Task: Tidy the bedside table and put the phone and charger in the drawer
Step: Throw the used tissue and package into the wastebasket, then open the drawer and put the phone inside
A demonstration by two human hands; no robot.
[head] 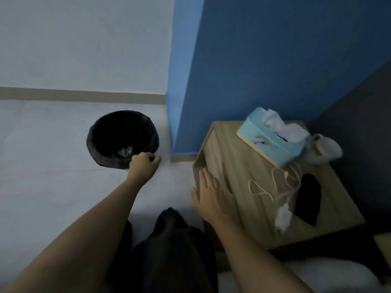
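Over the bin (122,139) my left hand (145,163) curls loosely, contents unclear; my right hand (208,195), flat and empty, braces the bedside table (232,166). I should next gather the charger (282,216) beside the phone (307,199).

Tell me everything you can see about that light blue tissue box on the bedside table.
The tissue box is a light blue rectangular holder with a pale base edge and a small, blurred picture on its side. White tissues bunch out of its top slot. It sits flat at the back of the wooden bedside table, angled to its edges, beside a white cup. Neither hand touches it.
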